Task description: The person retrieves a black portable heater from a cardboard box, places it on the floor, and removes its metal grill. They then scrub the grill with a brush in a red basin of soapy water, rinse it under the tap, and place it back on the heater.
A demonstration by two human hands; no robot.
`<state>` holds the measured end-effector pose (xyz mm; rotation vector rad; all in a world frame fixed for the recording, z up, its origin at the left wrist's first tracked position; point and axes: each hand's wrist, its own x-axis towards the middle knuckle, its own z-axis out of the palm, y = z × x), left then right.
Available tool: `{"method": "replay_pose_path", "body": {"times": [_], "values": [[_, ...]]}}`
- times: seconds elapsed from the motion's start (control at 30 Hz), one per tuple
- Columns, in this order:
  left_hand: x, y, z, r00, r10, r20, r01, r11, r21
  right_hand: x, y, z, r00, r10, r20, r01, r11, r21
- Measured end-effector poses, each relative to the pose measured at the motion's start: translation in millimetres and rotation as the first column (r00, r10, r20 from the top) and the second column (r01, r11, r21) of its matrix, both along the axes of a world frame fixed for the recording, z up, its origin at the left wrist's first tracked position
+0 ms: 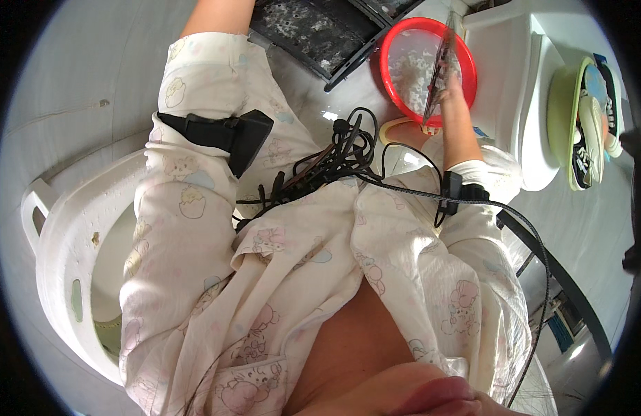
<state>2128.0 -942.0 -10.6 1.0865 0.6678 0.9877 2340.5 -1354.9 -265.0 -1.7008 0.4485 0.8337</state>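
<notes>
My right hand (449,88) grips a thin, flat, dark panel seen nearly edge-on and blurred; its exact kind cannot be told. The panel (439,70) is upright over a red plastic basin (472,78), which holds cloudy water with white foam. My left arm reaches past the upper edge of the view, so the left hand is out of sight. Near that arm lies a black metal frame with a tray-like panel (312,36), its surface marked by whitish and grey grime. Patterned pale sleeves cover both arms, with black straps and devices on them.
A bundle of black cables (346,156) lies over my lap, one cable running across the right sleeve. A large white plastic tub (65,249) stands at left. White fixtures (526,104) and a green basket (557,114) of assorted items are at right. A sandalled foot (411,134) is beside the basin.
</notes>
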Motion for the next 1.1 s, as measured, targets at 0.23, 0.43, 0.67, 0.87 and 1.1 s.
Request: {"method": "replay_pose_path", "body": {"times": [0.23,0.43,0.67,0.87,1.1], "values": [[1.1,-7.1,-5.0,0.999,-0.007,-0.043,0.006,1.000,-0.029,-46.7,12.8,-43.3,0.996,-0.086,0.033,0.092,0.919,-0.383],[-6.0,-8.7,-10.3,0.974,-0.037,-0.222,0.044,0.999,0.026,-69.9,32.1,-8.1,0.920,0.312,-0.236,-0.360,0.911,-0.202],[-5.0,-8.9,-8.9,0.951,-0.082,-0.299,0.120,0.987,0.111,0.8,20.3,-1.0,0.605,0.778,-0.168,-0.776,0.528,-0.345],[4.1,-23.3,-10.7,0.926,-0.213,-0.313,0.262,0.957,0.123,86.8,5.1,124.8,0.544,0.776,0.319,-0.709,0.628,-0.321],[25.3,-84.7,-53.9,0.448,-0.714,-0.538,0.837,0.546,-0.029,106.0,11.9,197.5,0.308,0.732,0.607,-0.720,0.597,-0.354]]}}
